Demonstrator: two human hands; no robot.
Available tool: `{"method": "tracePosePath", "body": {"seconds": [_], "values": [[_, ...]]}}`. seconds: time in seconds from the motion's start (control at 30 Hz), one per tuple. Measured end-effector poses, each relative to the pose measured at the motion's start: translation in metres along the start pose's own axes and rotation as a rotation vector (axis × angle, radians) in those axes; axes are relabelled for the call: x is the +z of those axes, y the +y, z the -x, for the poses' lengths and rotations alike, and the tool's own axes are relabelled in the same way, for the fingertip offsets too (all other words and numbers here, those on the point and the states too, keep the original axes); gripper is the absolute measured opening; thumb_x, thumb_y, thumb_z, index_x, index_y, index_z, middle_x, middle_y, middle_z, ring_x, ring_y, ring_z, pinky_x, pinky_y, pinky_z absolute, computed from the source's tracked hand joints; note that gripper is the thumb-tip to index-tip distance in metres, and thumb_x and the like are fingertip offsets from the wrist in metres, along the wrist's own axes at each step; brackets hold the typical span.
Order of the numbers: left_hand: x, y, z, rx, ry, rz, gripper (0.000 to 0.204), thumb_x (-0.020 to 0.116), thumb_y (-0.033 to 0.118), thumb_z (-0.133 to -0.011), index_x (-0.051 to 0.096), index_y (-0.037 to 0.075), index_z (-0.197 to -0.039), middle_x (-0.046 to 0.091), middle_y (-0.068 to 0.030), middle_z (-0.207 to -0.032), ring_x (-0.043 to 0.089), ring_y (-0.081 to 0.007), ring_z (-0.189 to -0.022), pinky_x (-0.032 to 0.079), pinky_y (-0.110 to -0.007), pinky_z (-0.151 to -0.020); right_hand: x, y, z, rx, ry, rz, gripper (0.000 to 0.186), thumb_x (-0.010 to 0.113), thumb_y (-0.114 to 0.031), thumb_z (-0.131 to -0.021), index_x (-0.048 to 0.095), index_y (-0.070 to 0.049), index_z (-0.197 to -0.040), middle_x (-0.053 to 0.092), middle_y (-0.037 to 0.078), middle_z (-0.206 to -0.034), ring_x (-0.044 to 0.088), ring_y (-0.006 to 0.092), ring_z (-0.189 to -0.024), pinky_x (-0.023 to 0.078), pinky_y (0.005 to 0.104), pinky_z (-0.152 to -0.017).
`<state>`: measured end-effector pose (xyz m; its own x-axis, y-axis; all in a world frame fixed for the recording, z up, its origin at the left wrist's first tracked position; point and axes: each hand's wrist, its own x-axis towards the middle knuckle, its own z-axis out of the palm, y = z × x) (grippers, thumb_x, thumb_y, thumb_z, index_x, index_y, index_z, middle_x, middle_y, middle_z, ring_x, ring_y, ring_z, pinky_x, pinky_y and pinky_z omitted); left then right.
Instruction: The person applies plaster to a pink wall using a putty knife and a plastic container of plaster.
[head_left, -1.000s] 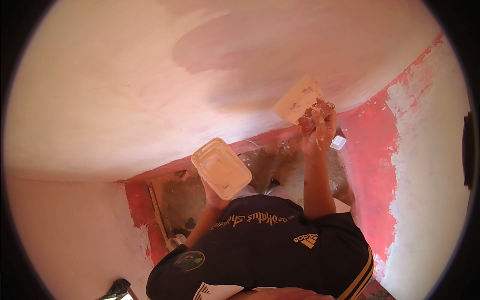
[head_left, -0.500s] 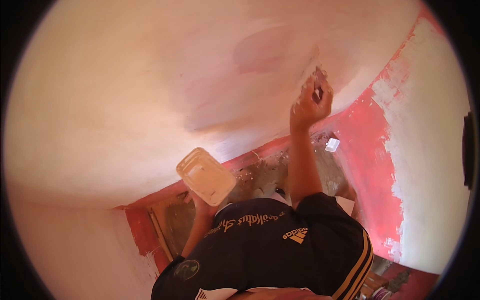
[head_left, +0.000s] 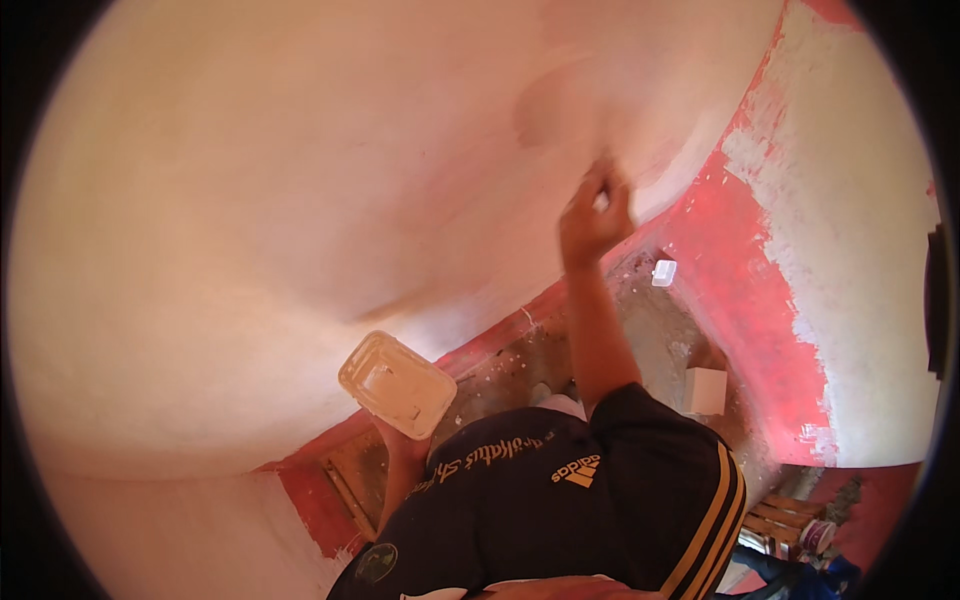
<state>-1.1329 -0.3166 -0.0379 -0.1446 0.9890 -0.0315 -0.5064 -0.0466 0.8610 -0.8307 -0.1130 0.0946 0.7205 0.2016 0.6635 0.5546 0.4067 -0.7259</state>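
My left hand (head_left: 407, 446), mostly hidden, supports a rectangular plastic tub (head_left: 398, 385) from beneath. Inside the tub is a pale, paste-like layer, with smears on its walls. My right arm reaches up in front of a large pale wall (head_left: 250, 200). The fingers of my right hand (head_left: 595, 215) are closed around a thin tool, blurred by motion, whose tip points at the wall. Its exact kind cannot be made out. Around that hand the wall has pinkish, darker patches.
A red band edges the wall's base, and a red and white patchy wall (head_left: 745, 230) stands at right. On the dirty floor lie a small white container (head_left: 664, 273) and a pale box (head_left: 706, 391). Wooden slats (head_left: 785, 520) and a white bucket (head_left: 817, 537) are at lower right.
My right hand has moved down and slightly left along the wall with the tool. The tub sits a little lower and further left. The view has shifted, showing more at lower right.
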Motion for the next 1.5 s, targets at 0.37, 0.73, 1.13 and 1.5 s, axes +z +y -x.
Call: {"method": "tracePosePath", "body": {"seconds": [0.37,0.73,1.13,1.5], "values": [[-0.059,0.023,-0.028,-0.225,-0.028,0.46,0.072,0.041,0.069,-0.098,0.041,0.016,-0.147,0.053,-0.0042,-0.141,0.054,-0.0272,-0.128,0.048,-0.047,-0.107,0.049,-0.089,0.117,-0.548,-0.203,-0.138,0.031,0.075,-0.003,-0.084,0.069,-0.003,-0.115,0.074,0.018,-0.105,0.074,0.0329,-0.088,0.06,0.0352,-0.072],[-0.095,0.027,-0.038,-0.135,-0.074,0.291,0.069,0.044,0.066,-0.099,0.039,0.017,-0.148,0.052,-0.0042,-0.142,0.054,-0.0257,-0.128,0.049,-0.046,-0.106,0.085,-0.044,0.056,-0.438,-0.131,0.16,0.018,0.071,-0.004,-0.088,0.072,0.002,-0.104,0.075,0.012,-0.097,0.072,0.0223,-0.082,0.058,0.0313,-0.066],[-0.121,0.046,-0.016,-0.085,-0.117,0.185,0.07,0.045,0.065,-0.099,0.039,0.015,-0.148,0.052,-0.0048,-0.141,0.054,-0.0258,-0.128,0.049,-0.047,-0.106,0.052,-0.07,0.002,-0.088,0.171,-0.151,0.017,0.07,-0.01,-0.093,0.074,0.0,-0.105,0.07,0.008,-0.085,0.065,0.0161,-0.068,0.052,0.0282,-0.057],[-0.128,0.047,0.024,-0.104,-0.105,0.159,0.075,0.043,0.07,-0.097,0.04,0.016,-0.147,0.053,-0.0057,-0.14,0.054,-0.0251,-0.127,0.048,-0.046,-0.106,0.008,-0.091,0.089,-0.127,-0.081,-0.234,0.012,0.07,-0.005,-0.094,0.068,0.005,-0.089,0.072,0.009,-0.081,0.062,0.0078,-0.067,0.049,0.0209,-0.061]]}}
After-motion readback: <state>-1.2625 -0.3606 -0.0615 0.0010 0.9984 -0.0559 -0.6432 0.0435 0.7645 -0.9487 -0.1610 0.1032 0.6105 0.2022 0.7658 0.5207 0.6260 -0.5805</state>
